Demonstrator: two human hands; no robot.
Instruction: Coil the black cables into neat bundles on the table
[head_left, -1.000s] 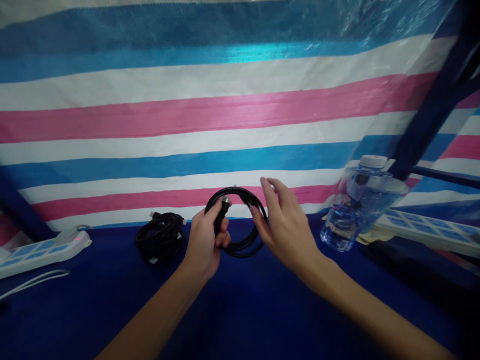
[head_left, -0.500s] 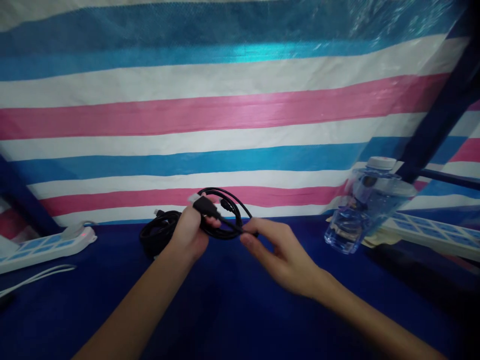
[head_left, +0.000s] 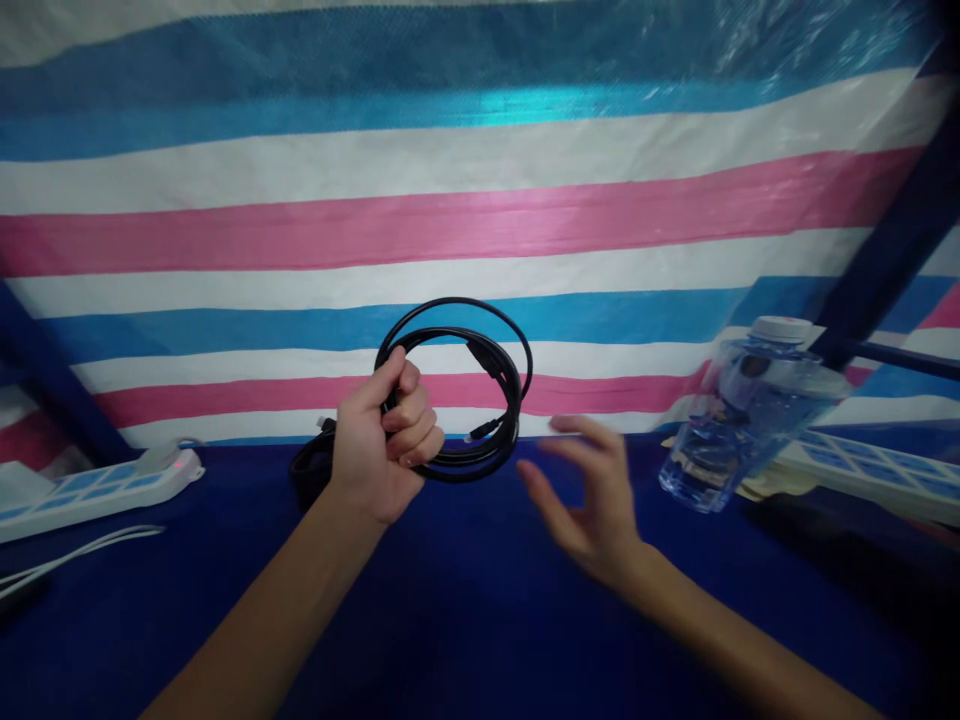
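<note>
Wrapped round the left side of a coiled black cable [head_left: 517,405] is my left hand [head_left: 379,440], its fingers closed in a fist. The cable's loops stand upright above the table, with one looser loop rising over the others. A black plug [head_left: 487,430] hangs inside the ring, and a thicker dark piece [head_left: 486,357] lies along its upper right. Just right of the coil, my right hand [head_left: 589,490] has its fingers apart, slightly blurred, and touches nothing. Behind my left wrist, a second black cable bundle [head_left: 309,470] rests on the table, partly hidden.
A clear plastic bottle [head_left: 750,410] with a white cap leans at the right. White power strips lie on the left [head_left: 97,495] and right [head_left: 877,470]. White cords [head_left: 82,550] cross the dark blue table [head_left: 480,620]. A striped sheet [head_left: 450,230] hangs behind.
My right hand has let go of the cable and opened. My left hand has turned and closed round the coil, which is now raised and faces me. The plug end no longer sticks out above my left hand.
</note>
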